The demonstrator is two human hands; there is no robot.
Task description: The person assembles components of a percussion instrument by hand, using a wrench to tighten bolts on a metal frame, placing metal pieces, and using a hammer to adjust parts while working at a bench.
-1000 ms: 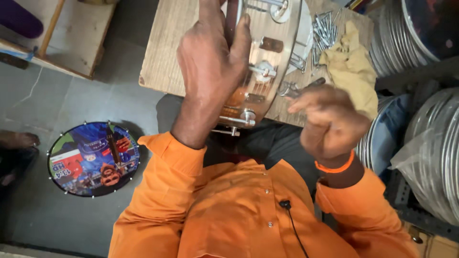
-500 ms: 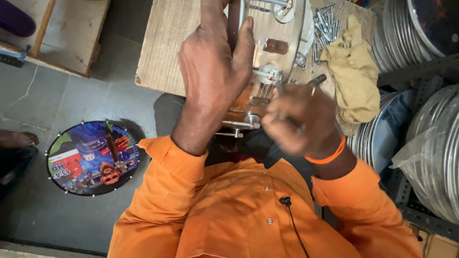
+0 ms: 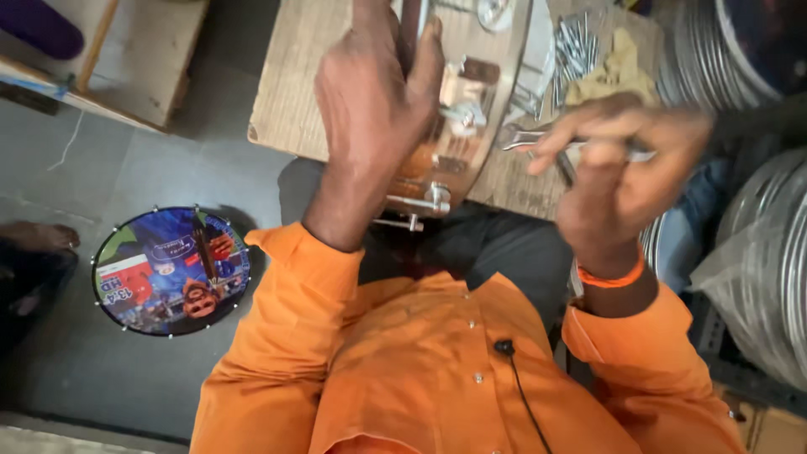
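- My left hand (image 3: 370, 109) lies flat over the metal drum shell (image 3: 471, 109), fingers spread wide and wrapped over its rim, thumb pressed on the polished face.
- The metal drum shell stands on edge on the wooden counter (image 3: 294, 101). Its long axis runs from the near counter edge away from me, tilted slightly to the right.
- The shell's surface is bright and mirror-like, with small lug brackets (image 3: 458, 113) fixed along it. A threaded tension rod (image 3: 412, 203) projects at its near end, over the counter edge.
- My right hand (image 3: 622, 168) is closed on a metal wrench (image 3: 538, 139), fingers curled narrow around the handle. The open jaw end points left toward the shell, just short of touching it.
- The wrench's long axis lies roughly horizontal across the view.
- Loose metal rods (image 3: 576, 46) lie in a heap on the far counter, beside a crumpled tan cloth (image 3: 614, 71).
- Stacked metal hoops (image 3: 765, 252) stand at my right side, partly covered in clear plastic.
- A round printed drum head (image 3: 172, 269) lies flat on the grey floor (image 3: 126, 168) to my left.
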